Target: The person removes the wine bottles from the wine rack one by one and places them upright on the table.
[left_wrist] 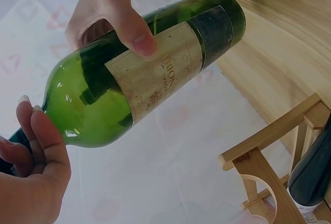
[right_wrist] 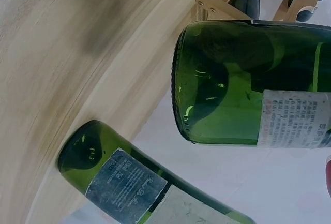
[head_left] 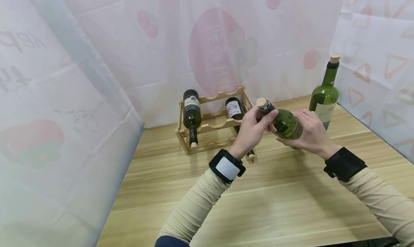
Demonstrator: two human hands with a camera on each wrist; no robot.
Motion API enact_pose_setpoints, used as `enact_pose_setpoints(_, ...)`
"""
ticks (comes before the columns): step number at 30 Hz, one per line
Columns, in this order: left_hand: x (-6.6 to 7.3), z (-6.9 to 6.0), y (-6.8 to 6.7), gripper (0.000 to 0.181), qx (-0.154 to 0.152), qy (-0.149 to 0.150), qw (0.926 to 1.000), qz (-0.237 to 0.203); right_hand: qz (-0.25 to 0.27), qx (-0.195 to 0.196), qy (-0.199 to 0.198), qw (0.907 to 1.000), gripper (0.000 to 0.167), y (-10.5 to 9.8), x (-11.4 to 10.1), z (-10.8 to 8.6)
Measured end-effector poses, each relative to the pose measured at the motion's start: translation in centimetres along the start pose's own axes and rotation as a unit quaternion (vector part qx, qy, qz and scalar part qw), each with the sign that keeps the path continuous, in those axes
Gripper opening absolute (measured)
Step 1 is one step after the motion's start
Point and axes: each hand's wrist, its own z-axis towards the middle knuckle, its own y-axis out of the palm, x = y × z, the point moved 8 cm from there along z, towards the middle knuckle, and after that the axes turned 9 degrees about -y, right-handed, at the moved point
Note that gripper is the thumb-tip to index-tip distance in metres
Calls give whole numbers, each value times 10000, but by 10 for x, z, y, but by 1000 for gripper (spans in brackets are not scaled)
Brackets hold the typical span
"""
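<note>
Both my hands hold a green, corked wine bottle [head_left: 286, 124] tilted in the air above the table. My left hand [head_left: 251, 130] grips its neck just under the cork [head_left: 262, 102]. Round the body, over the pale label [left_wrist: 158, 71], my right hand [head_left: 310, 132] has its thumb and fingers. In the right wrist view the bottle's base [right_wrist: 199, 87] hangs free of the table. A slatted wooden wine rack [head_left: 210, 146] stands behind my left hand. Two dark bottles lie in it: one at the left [head_left: 192, 115], the other [head_left: 233, 108] partly hidden by my left hand.
Another corked green bottle [head_left: 324, 96] stands upright on the table at the back right, just beyond my right hand. Printed white cloth walls [head_left: 155, 60] close off the back and both sides of the wooden table [head_left: 258, 204].
</note>
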Motion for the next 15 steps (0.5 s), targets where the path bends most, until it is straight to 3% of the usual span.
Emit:
enact_pose_setpoints(5, -19, 11, 5, 24, 48, 119, 9999, 12, -40, -10, 5, 10000, 83, -3, 3, -2)
enact_pose_setpoints(15, -17, 13, 12, 25, 10, 23, 10000, 6, -161, 19, -38, 9999, 83, -9, 7, -5)
